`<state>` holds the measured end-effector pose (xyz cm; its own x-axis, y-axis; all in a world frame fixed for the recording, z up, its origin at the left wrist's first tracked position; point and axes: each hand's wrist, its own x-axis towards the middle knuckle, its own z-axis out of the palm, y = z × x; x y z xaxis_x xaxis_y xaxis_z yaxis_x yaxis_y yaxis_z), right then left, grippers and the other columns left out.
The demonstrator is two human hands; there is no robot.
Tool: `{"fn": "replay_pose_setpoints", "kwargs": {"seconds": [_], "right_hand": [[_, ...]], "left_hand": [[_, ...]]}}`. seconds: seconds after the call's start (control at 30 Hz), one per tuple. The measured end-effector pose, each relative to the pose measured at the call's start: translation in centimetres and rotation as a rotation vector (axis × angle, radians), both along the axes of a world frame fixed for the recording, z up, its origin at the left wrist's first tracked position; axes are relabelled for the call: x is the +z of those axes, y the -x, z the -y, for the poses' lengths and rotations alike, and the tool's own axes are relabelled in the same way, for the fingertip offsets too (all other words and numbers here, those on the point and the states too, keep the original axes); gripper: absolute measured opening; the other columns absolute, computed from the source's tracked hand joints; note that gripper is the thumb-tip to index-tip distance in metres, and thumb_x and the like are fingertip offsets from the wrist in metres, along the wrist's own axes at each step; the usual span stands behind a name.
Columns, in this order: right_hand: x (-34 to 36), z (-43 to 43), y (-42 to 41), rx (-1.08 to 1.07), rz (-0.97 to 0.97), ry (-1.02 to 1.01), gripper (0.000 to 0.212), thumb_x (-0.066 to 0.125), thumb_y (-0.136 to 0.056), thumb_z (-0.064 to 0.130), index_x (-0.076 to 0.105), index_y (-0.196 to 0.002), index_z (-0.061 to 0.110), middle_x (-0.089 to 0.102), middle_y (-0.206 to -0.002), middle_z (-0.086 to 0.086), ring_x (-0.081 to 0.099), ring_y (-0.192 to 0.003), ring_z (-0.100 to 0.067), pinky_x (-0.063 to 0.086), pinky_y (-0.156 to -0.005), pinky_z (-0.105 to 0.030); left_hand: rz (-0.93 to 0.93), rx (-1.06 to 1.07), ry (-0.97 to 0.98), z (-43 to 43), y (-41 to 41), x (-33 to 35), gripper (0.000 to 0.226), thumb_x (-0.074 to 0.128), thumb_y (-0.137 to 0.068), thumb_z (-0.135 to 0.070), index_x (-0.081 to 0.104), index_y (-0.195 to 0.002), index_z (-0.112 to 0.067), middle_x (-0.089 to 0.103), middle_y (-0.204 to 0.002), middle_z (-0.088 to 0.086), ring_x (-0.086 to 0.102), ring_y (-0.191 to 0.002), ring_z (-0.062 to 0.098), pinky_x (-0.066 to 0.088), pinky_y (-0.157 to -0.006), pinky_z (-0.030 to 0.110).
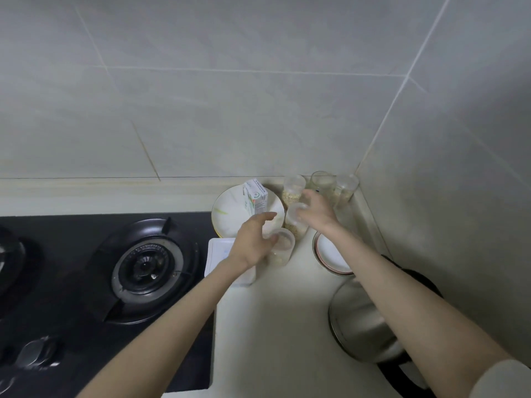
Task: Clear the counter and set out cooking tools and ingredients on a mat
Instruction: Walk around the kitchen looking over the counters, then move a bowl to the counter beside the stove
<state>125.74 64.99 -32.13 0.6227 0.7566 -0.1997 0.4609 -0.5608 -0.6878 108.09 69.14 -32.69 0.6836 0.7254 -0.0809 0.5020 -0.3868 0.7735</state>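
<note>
- The left hand (253, 239) is spread open. Its fingers are straight and apart over the front jar (281, 246), and the thumb is at the jar's near rim, not closed round it.
- The right hand (316, 209) curls its fingers over the lid of the middle jar (296, 222) and grips it from above. The view is blurred there.
- Both clear jars stand upright on the pale counter (273, 326), with the front jar just before the middle one. Each holds pale grain.
- Just left of them, a carton (256, 199) stands on a white plate (227, 218).
- Behind them, three back jars (321, 182) are in the wall corner.
- Under the left wrist lies a white tray (218, 254), beside the black stove (149, 265).
- Under the right forearm are a red-rimmed bowl (327, 254) and a steel kettle (365, 320).
</note>
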Motion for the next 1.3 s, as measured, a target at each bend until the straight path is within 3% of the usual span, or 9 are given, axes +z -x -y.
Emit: {"fn": "replay_pose_setpoints", "kwargs": {"seconds": [0.13, 0.27, 0.3, 0.4, 0.57, 0.83, 1.0, 1.2, 1.3], "right_hand": [[3.0, 0.5, 1.5, 0.058, 0.015, -0.147, 0.044, 0.060, -0.085, 0.007, 0.056, -0.128, 0.012, 0.057, -0.130, -0.004, 0.054, -0.119, -0.020, 0.042, -0.102, -0.030], [6.1, 1.6, 4.8, 0.203, 0.014, -0.277, 0.035, 0.061, -0.087, 0.009, 0.060, -0.122, 0.014, 0.061, -0.116, 0.006, 0.055, -0.101, -0.006, 0.039, -0.079, -0.005], [6.8, 1.9, 5.8, 0.237, 0.016, -0.305, 0.034, 0.061, -0.087, 0.009, 0.061, -0.121, 0.016, 0.062, -0.114, 0.007, 0.056, -0.100, -0.006, 0.039, -0.077, -0.005], [8.6, 2.1, 9.7, 0.339, -0.023, -0.371, 0.035, 0.062, -0.086, 0.011, 0.062, -0.118, 0.023, 0.064, -0.113, 0.009, 0.061, -0.098, -0.011, 0.045, -0.084, -0.018], [10.7, 2.1, 16.5, 0.536, -0.066, -0.435, 0.034, 0.061, -0.087, 0.012, 0.061, -0.118, 0.026, 0.064, -0.111, 0.012, 0.061, -0.096, -0.006, 0.042, -0.079, -0.011], [11.1, 2.0, 29.8, 0.846, -0.057, -0.369, 0.032, 0.061, -0.087, 0.013, 0.063, -0.113, 0.031, 0.063, -0.112, 0.014, 0.063, -0.092, -0.005, 0.048, -0.085, -0.022], [11.5, 4.1, 40.5, 1.034, -0.078, -0.347, 0.031, 0.060, -0.089, 0.015, 0.062, -0.116, 0.029, 0.061, -0.114, 0.016, 0.062, -0.094, -0.003, 0.044, -0.077, -0.007], [11.7, 9.0, 56.4, 1.220, -0.083, -0.354, 0.033, 0.062, -0.087, 0.015, 0.062, -0.119, 0.026, 0.057, -0.121, 0.012, 0.060, -0.095, -0.007, 0.043, -0.076, -0.009], [11.9, 11.6, 64.3, 1.327, -0.100, -0.378, 0.035, 0.062, -0.087, 0.015, 0.061, -0.121, 0.025, 0.058, -0.124, 0.007, 0.061, -0.095, -0.008, 0.045, -0.081, -0.016]], "left_hand": [[0.126, 0.093, -0.021, -0.2, 2.6, 3.3, 0.040, 0.061, -0.089, -0.014, 0.056, -0.129, -0.018, 0.059, -0.127, -0.005, 0.054, -0.115, 0.013, 0.038, -0.094, 0.017], [0.216, 0.190, -0.059, 0.0, 6.4, 6.2, 0.035, 0.059, -0.089, -0.016, 0.059, -0.123, -0.027, 0.064, -0.117, -0.013, 0.058, -0.109, 0.007, 0.044, -0.094, 0.022], [0.229, 0.209, -0.069, 0.2, 7.3, 6.9, 0.035, 0.059, -0.090, -0.015, 0.059, -0.123, -0.027, 0.064, -0.116, -0.013, 0.058, -0.108, 0.007, 0.045, -0.091, 0.019], [0.264, 0.285, -0.116, 1.3, 11.3, 8.9, 0.035, 0.058, -0.091, -0.014, 0.059, -0.124, -0.025, 0.066, -0.115, -0.011, 0.059, -0.105, 0.005, 0.042, -0.085, 0.006], [0.282, 0.418, -0.178, 3.2, 19.3, 10.8, 0.035, 0.059, -0.091, -0.019, 0.057, -0.125, -0.029, 0.066, -0.112, -0.015, 0.059, -0.107, 0.000, 0.047, -0.095, 0.023], [0.177, 0.687, -0.209, 8.2, 34.2, 10.8, 0.037, 0.057, -0.092, -0.021, 0.055, -0.129, -0.024, 0.063, -0.118, -0.014, 0.057, -0.111, 0.006, 0.045, -0.095, 0.024], [0.161, 0.844, -0.226, 12.9, 44.7, 10.9, 0.033, 0.056, -0.093, -0.022, 0.055, -0.126, -0.025, 0.062, -0.120, -0.011, 0.058, -0.111, 0.009, 0.047, -0.097, 0.030], [0.155, 0.994, -0.274, 21.6, 59.8, 11.4, 0.035, 0.057, -0.093, -0.024, 0.054, -0.128, -0.025, 0.062, -0.122, -0.009, 0.059, -0.109, 0.008, 0.049, -0.097, 0.032], [0.147, 1.071, -0.273, 26.1, 66.9, 11.9, 0.035, 0.058, -0.093, -0.021, 0.054, -0.128, -0.022, 0.063, -0.121, -0.005, 0.060, -0.108, 0.010, 0.048, -0.097, 0.032]]}}
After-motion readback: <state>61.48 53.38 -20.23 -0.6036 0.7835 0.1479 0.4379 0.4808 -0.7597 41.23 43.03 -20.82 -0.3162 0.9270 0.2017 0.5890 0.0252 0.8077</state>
